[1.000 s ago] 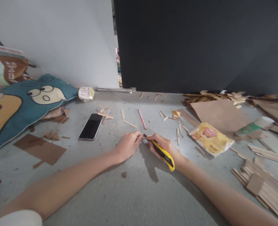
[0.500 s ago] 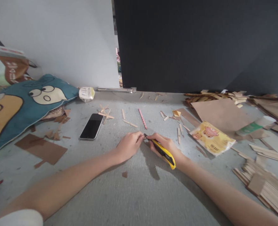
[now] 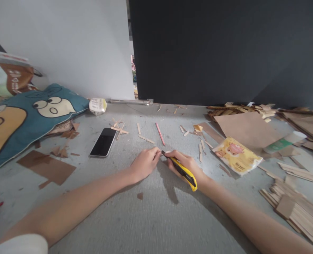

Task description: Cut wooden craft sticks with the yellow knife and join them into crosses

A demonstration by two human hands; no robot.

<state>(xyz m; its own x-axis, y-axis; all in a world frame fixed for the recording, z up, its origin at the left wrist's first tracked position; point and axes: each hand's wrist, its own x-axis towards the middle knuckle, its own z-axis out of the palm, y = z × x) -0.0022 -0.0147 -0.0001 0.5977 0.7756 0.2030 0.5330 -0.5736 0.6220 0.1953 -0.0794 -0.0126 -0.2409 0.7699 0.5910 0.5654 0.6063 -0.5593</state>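
Note:
A yellow and black box cutter (image 3: 185, 171) is gripped in my right hand (image 3: 189, 165), its tip pointing left toward my other hand. My left hand (image 3: 145, 163) is closed in a pinch close to that tip; what lies between its fingers is too small to make out. A little beyond both hands lies a pink patterned stick (image 3: 160, 134). Thin wooden sticks (image 3: 146, 139) rest to the left of it, and a small brown scrap (image 3: 140, 195) lies nearer to me.
On the left are a phone (image 3: 103, 142), a blue cushion (image 3: 53, 102) and brown card (image 3: 47, 167). To the right lie a yellow packet (image 3: 237, 155), a green-labelled tube (image 3: 285, 142) and a heap of wooden strips (image 3: 294, 204). A dark panel (image 3: 225, 53) stands behind.
Both hands and the box cutter stay almost in place, with only a slight shift. The things on the right appear a little further left as the view moves slightly.

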